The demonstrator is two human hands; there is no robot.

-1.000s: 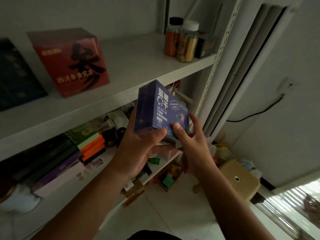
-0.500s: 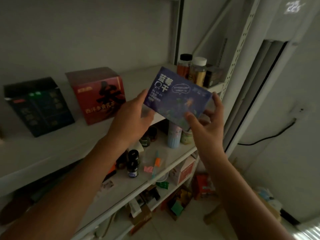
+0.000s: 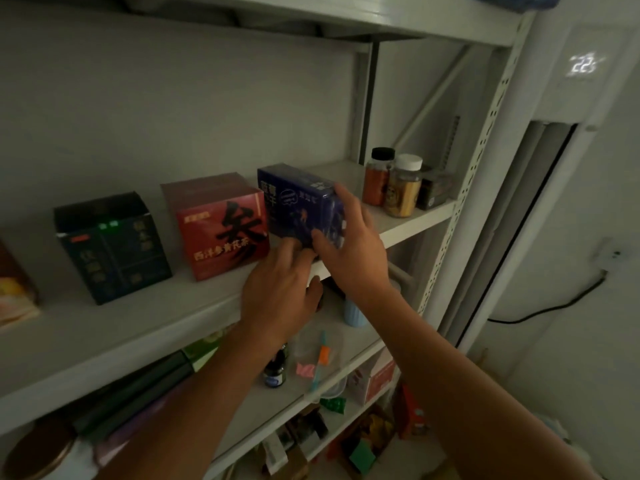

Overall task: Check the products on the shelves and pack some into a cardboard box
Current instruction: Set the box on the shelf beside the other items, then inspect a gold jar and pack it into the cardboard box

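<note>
Blue carton [image 3: 301, 206]: a flat rectangular box wrapped in glossy film, white print on its front. It stands upright at the upper shelf [image 3: 408, 220], just right of the red carton, with its lower edge hidden behind the hands.
Right hand [image 3: 349, 247]: its grip closes on the blue carton. The fingers curl over the right end and the thumb presses the front face.
Left hand [image 3: 277, 292]: the grip is loose and holds nothing. The fingers stretch forward to the carton's lower front edge and the thumb hangs below the shelf lip. The fingertips are blurred, so contact cannot be told.
Red carton [image 3: 221, 226]: a matte cardboard cube with a large black brush character and gold lettering.
Dark carton [image 3: 110, 247]: a blackish-green cube left of the red one, with a small gap between them.
Jars [image 3: 403, 190]: two clear round ones at the shelf's right end, touching. One has a black lid and orange contents, the other a white lid and golden contents.
Shelving: painted white metal with flat boards and a perforated upright.
Lower shelf [image 3: 360, 344]: holds a ribbed pale-blue cup [image 3: 355, 313], a small dark bottle [image 3: 275, 370] and an orange-and-teal pen [image 3: 322, 355].
</note>
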